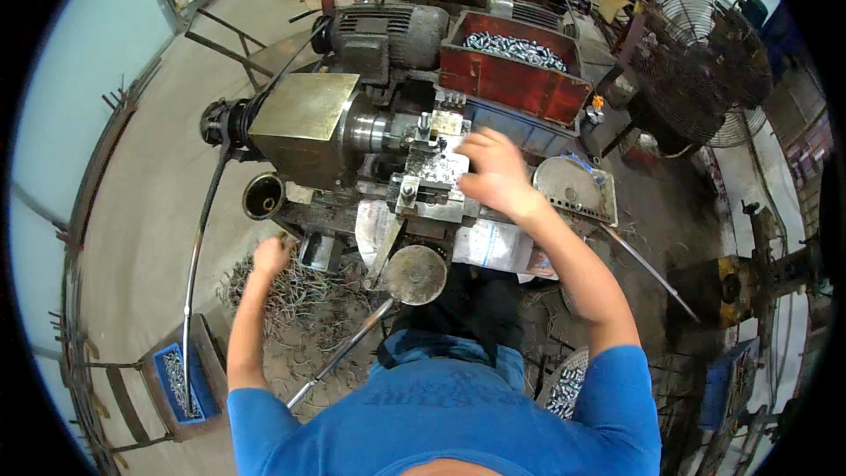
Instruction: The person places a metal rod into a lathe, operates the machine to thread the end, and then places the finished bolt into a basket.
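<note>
Two bare hands are at work around a greasy machine tool, with the blue shirt (445, 419) nearest. Just in front of the body is a round metal plate (417, 275), with a long rod (339, 353) slanting below it. Out to the left, the left hand (271, 257) is curled narrow beside the machine; I cannot tell whether it grips anything. Tangled metal shavings (286, 300) spread over the floor beneath it, and their sharp ends could snag a bare finger or a shoe if either strays into them.

Farther ahead, the right hand (493, 172) is blurred and half curled at the right edge of the tool slide (438, 167), which lies at the middle of the machine, just right of the spindle nose (363, 134). Whether its fingers hold a part is hidden. Should the spindle be turning, which I cannot judge, a slip toward it could catch the ungloved fingers; oily surfaces would make that likelier.

Beyond stand the ribbed motor (392, 31) and a red box (511, 84) of small shiny parts (515, 50), with a large caged fan (705, 62) to the right.
</note>
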Demonstrator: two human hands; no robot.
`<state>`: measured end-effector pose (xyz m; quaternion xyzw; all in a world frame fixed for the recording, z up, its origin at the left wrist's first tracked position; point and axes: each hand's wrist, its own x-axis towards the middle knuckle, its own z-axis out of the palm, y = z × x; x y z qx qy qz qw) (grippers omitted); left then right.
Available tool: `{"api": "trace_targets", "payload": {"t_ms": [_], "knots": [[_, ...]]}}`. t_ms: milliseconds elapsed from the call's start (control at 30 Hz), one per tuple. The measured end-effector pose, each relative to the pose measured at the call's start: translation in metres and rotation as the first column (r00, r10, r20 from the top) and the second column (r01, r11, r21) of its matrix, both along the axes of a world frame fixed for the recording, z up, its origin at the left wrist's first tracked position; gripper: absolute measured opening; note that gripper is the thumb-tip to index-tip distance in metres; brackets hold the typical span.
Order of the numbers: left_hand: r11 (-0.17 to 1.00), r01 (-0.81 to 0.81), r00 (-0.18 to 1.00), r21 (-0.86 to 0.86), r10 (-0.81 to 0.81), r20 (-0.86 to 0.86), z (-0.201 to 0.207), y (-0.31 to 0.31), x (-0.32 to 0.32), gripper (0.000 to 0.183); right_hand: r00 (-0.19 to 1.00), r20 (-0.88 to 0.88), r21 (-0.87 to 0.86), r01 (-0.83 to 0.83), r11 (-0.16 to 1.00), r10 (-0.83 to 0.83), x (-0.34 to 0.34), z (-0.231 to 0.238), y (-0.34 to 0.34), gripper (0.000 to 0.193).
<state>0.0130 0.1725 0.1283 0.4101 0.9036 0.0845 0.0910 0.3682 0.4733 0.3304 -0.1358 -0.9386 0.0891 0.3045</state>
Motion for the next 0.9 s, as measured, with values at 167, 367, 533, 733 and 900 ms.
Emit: {"api": "trace_targets", "payload": {"t_ms": [167,367,533,733,900], "knots": [[0.915,-0.060,0.938,0.400,0.188,-0.290,0.134,-0.064,-0.046,0.036,0.913,0.404,0.226,-0.038,0.973,-0.058,-0.114,-0.018,0.006,0.021],[0.886,-0.409,0.812,0.218,0.462,-0.356,0.086,-0.151,-0.024,0.050,0.868,0.497,0.031,-0.001,1.000,-0.014,-0.145,-0.025,0.006,0.019],[0.858,-0.441,0.816,0.264,0.506,-0.280,0.108,-0.089,0.071,0.053,0.885,0.463,0.081,0.011,0.997,-0.047,-0.143,-0.041,0.015,0.017],[0.947,-0.241,0.941,0.215,0.281,-0.186,0.101,-0.112,0.028,0.039,0.855,0.506,0.219,0.006,0.976,-0.118,-0.130,-0.022,0.001,0.018],[0.852,-0.391,0.896,0.348,0.266,0.355,0.078,-0.128,-0.002,0.018,0.939,0.311,0.191,0.091,0.977,-0.148,-0.084,0.036,0.019,0.024]]}}
